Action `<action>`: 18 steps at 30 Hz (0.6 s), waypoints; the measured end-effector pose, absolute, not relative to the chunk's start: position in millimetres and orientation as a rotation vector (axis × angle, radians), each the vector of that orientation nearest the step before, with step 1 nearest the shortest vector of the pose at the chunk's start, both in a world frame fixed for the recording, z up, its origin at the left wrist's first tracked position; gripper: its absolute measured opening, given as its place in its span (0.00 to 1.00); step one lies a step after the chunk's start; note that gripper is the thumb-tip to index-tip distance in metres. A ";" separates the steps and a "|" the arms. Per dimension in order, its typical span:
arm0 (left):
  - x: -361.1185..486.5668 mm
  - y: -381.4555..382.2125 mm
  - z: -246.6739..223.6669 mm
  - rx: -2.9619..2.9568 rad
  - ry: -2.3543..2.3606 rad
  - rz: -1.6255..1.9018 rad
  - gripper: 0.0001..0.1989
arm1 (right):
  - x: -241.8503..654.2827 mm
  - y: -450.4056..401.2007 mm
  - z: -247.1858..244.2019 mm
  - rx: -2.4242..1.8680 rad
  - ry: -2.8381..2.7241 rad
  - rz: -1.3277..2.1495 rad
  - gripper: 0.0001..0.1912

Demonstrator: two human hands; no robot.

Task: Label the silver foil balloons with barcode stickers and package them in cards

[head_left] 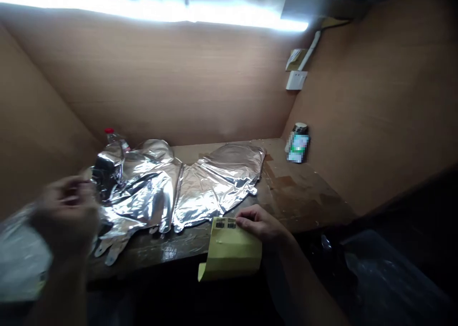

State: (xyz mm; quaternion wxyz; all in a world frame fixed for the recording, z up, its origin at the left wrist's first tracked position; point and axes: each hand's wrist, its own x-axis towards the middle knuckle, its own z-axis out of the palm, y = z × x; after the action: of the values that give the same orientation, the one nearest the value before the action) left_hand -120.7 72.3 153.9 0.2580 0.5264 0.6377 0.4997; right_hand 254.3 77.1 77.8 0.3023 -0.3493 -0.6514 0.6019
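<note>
One yellow sheet (234,247) hangs at the near edge of the table (293,188), its lower end curling. Two small printed labels (220,225) show along its top edge. The right hand (263,225) has its thumb and fingers pinched on the sheet's upper right corner. Well left of the sheet, the left hand (67,207) is raised with fingers curled, just beside the foil; it is blurred, so I cannot tell whether it grips anything. One pale plastic bag (21,254) lies at far left of the sheet, and some clear plastic (386,269) sits in the dark to its right.

Beyond the sheet, two spreads of silver foil lie side by side: a crumpled left one (143,188) and a flatter right one (222,178). I cannot count the layers. Farther from the sheet stand one red-capped bottle (111,137), behind the foil at left, and one pixelated container (298,147) at right. Farthest are one white wall plate (296,80) and a bright light (153,14) overhead.
</note>
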 end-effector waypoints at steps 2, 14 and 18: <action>-89.6 56.7 132.2 1.449 1.601 1.299 0.19 | 234.9 75.8 81.2 -0.914 -1.794 1.564 0.21; -28.5 40.4 61.0 1.453 1.316 1.024 0.21 | 180.9 59.2 42.6 -0.869 -2.321 0.361 0.20; -29.4 36.7 50.2 1.463 1.367 1.053 0.22 | 171.4 49.9 35.2 -0.751 -2.240 0.333 0.14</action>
State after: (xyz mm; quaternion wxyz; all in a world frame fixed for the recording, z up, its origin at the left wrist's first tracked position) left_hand -29.4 36.7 50.2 0.4257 0.5852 0.5467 0.4212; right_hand 171.4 49.9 35.2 0.3689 -0.2926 -0.8726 0.1298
